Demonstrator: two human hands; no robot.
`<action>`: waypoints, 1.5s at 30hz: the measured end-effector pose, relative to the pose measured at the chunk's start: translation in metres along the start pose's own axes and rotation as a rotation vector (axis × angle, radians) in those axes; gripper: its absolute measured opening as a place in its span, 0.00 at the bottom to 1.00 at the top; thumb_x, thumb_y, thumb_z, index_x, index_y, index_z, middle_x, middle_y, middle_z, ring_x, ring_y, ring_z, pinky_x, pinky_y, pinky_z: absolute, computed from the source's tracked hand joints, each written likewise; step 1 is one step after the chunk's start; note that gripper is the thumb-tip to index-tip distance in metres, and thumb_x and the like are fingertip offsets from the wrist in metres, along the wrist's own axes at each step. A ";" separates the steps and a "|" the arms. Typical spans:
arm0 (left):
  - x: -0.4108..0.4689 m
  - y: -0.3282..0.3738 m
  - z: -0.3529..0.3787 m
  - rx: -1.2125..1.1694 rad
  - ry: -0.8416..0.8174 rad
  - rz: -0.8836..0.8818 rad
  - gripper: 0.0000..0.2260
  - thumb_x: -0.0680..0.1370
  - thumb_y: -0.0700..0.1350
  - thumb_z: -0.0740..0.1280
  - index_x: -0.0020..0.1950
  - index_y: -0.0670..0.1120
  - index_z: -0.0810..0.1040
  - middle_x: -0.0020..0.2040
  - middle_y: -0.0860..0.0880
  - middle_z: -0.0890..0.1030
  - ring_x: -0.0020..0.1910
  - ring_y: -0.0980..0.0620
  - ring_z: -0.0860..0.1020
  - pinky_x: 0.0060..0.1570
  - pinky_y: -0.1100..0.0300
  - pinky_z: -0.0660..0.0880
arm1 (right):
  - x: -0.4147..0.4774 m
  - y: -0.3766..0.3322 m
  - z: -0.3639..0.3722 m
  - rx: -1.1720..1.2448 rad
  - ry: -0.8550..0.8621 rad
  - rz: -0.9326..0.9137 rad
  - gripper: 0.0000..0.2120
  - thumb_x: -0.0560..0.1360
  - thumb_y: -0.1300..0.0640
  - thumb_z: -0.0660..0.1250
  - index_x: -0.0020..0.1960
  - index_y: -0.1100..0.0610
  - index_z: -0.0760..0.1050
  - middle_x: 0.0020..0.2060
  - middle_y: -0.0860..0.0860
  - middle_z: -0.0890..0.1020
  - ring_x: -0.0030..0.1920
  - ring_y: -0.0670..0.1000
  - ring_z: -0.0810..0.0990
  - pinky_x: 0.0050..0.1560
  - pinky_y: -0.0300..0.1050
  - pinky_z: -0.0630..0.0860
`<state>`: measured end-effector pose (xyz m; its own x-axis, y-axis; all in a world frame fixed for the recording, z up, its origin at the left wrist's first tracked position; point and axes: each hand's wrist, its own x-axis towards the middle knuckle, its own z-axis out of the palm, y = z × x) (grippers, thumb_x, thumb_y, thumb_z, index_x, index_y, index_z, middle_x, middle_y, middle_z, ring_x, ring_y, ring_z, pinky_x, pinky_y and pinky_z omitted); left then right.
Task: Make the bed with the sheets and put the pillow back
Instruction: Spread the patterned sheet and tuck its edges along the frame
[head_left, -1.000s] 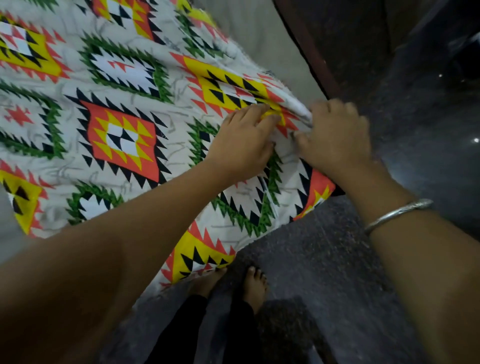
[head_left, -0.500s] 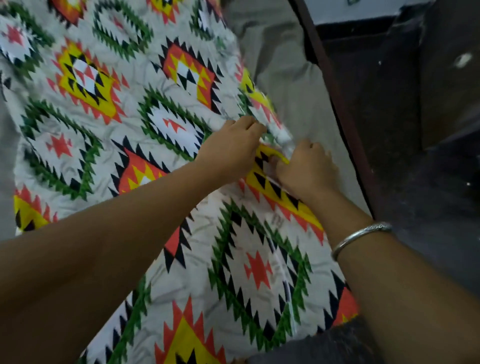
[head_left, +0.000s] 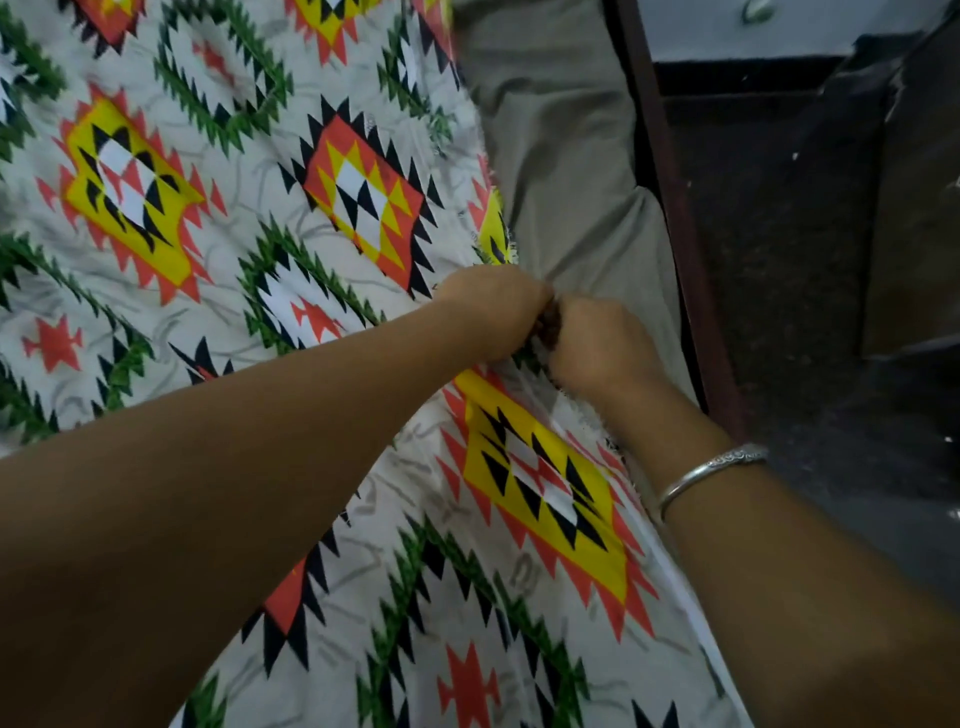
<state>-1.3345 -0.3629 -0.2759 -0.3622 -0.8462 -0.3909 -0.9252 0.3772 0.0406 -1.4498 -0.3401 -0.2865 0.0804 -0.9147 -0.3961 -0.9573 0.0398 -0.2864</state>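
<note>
The sheet (head_left: 234, 260) has a pale grey-white ground with faint grey squiggles. Over it run diamond medallions with saw-toothed borders. Some are yellow, with an orange-red fringe and a core of black and white triangles. Some are orange-red, ringed in black teeth, with yellow, white and black triangles inside. Others are outlined in green teeth around a white centre with a small orange-red star (black teeth line the green too). Along the bed's right edge the bare mattress (head_left: 561, 156) is plain greyish beige. The bed frame (head_left: 680, 234) beside it is dark reddish brown. The floor (head_left: 779, 270) is dark grey with fine pale speckles. The bangle (head_left: 711, 470) on the right wrist is silver, with an engraved scroll pattern.
</note>
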 end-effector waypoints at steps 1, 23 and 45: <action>0.001 0.002 0.000 -0.018 0.035 -0.004 0.15 0.77 0.34 0.57 0.63 0.43 0.68 0.55 0.40 0.75 0.54 0.38 0.76 0.39 0.50 0.67 | 0.002 0.004 -0.003 0.047 0.018 0.013 0.06 0.75 0.57 0.63 0.50 0.58 0.74 0.50 0.61 0.79 0.49 0.62 0.78 0.41 0.45 0.68; -0.013 0.100 -0.008 -0.413 0.216 -0.421 0.11 0.74 0.47 0.62 0.54 0.46 0.73 0.49 0.43 0.78 0.49 0.40 0.78 0.37 0.54 0.66 | 0.020 0.059 -0.056 -0.128 -0.235 -0.225 0.08 0.75 0.59 0.61 0.47 0.64 0.75 0.50 0.63 0.78 0.51 0.63 0.77 0.41 0.45 0.66; -0.076 0.270 0.069 -0.165 0.411 -1.036 0.10 0.69 0.50 0.69 0.35 0.45 0.74 0.31 0.44 0.76 0.28 0.44 0.74 0.30 0.58 0.57 | -0.037 0.136 -0.031 -0.356 -0.163 -1.203 0.13 0.73 0.53 0.66 0.54 0.59 0.73 0.51 0.59 0.75 0.52 0.62 0.73 0.45 0.53 0.69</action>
<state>-1.5495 -0.1710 -0.2985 0.6081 -0.7935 0.0244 -0.7938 -0.6082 0.0055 -1.5914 -0.3135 -0.2838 0.9587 -0.2359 -0.1590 -0.2745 -0.9137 -0.2996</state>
